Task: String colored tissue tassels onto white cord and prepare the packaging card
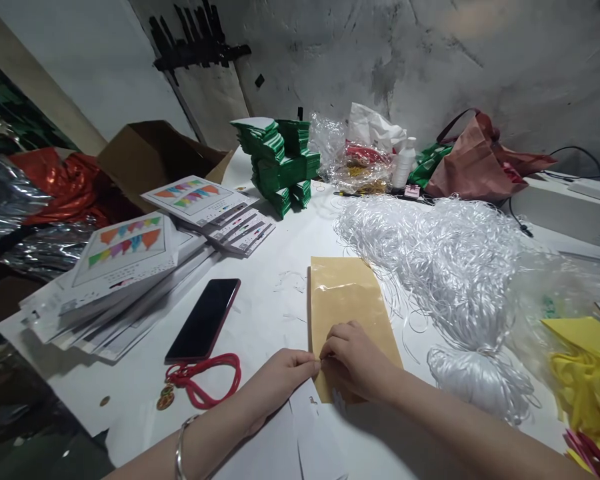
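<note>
A tan kraft-paper envelope [353,293] lies flat on the white table before me, with a glossy streak across its upper part. My left hand [293,370] meets the envelope's lower left edge, thumb and forefinger pinched together. Over the envelope's lower part rests my right hand [353,353], its fingers curled and their tips touching those of the left. What sits between the fingertips is too small to make out. White paper sheets [305,433] lie beneath my left wrist and forearm.
Left of my hands are a phone [203,320] with a red cord strap [230,393] and stacked printed cards [125,260]. Bundled green pieces [283,163] stand behind. A tangled white string heap [445,260], a string bundle [480,383] and yellow pieces [585,380] occupy the right.
</note>
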### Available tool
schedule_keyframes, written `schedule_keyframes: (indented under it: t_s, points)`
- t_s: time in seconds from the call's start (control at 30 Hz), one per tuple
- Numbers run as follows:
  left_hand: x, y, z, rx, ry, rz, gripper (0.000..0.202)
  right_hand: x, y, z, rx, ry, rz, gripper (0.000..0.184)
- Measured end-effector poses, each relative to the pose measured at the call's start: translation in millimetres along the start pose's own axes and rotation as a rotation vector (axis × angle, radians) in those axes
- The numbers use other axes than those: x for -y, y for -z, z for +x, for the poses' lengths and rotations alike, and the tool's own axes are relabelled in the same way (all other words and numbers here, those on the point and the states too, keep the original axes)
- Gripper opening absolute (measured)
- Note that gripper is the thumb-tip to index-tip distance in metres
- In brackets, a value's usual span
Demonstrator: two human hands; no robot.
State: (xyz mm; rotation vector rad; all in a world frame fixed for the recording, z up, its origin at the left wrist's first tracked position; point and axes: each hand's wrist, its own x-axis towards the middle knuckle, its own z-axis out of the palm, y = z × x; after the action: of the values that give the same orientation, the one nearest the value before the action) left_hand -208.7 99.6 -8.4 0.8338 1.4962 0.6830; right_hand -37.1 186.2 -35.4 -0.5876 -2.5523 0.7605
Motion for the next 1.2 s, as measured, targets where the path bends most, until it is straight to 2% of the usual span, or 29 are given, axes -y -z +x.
schedule_keyframes:
  t_s: [0.27,0.37,0.53,0.9,1.2]
  points:
    - [-1,-2.9,-3,0.008,0.022,-0.02,0.046,-1,8,-6,-0.01,0.035,0.031,0.013]
    - [1,-3.0,-2,0.028,0.027,-0.045,0.045,-5,3,-6,-0.016,0.069,0.015,0.019]
    - [4,-1.1,0,0.02,0.032,-0.058,0.036,-5,-3,-2,-0.035,0.12,-0.037,0.014]
    - [1,-4.8,-1,-0.044,0.025,-0.024,0.035,-10,0,-11,-0.049,0.171,-0.092,0.014]
    - [0,-2.8,-5,-0.03,0.026,-0.041,0.036,-8,0,-5,-0.034,0.247,-0.153,0.02]
